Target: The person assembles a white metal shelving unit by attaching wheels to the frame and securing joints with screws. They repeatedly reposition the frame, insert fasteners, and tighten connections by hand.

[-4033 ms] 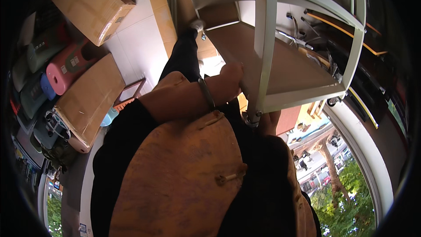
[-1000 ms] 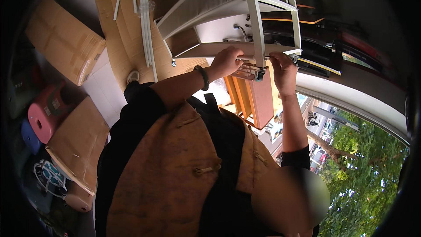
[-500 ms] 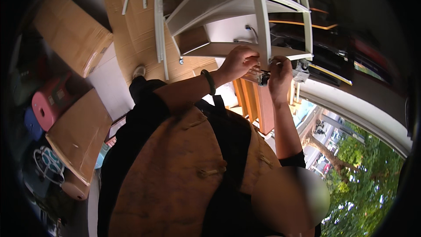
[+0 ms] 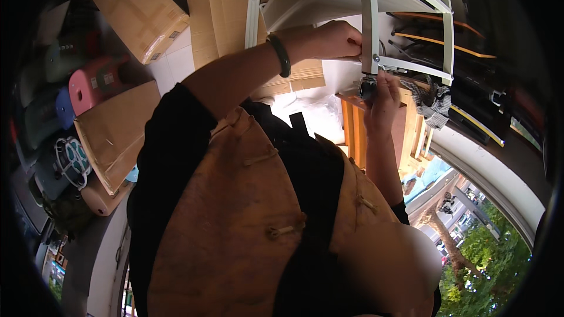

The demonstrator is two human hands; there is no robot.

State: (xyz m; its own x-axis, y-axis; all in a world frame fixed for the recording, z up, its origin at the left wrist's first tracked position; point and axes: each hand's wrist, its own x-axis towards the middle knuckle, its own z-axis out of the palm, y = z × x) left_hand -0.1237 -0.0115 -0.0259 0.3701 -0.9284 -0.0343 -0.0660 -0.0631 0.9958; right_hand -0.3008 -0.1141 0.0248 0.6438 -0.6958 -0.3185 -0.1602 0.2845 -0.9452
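Observation:
A white frame [image 4: 369, 17] with grey fabric panels stands ahead of me, its post ending close to both hands. My left hand [image 4: 339, 40], with a dark bangle on the wrist, is curled closed against the left side of that post. What its fingers hold, if anything, is hidden. Lower down, my right hand [image 4: 383, 95] pinches a small, thin metal piece [image 4: 382, 70] at the post's end, just under a round bolt head [image 4: 376, 58]. Beside the right fingers sits a small black object [image 4: 368, 87], too dark to make out.
Flattened cardboard [image 4: 220, 17] with white tubes [image 4: 254, 9] lies beyond my left arm. A large carton [image 4: 138, 14], a pink stool [image 4: 91, 85] and a cardboard sheet [image 4: 117, 135] are on the left. Brown wooden boards [image 4: 355, 123] stand below my right hand; a checked cloth [image 4: 435, 105] hangs beside it.
My left hand has moved up and away from the right hand, to the post's left side. The right hand stays at the post's lower end. The view has shifted.

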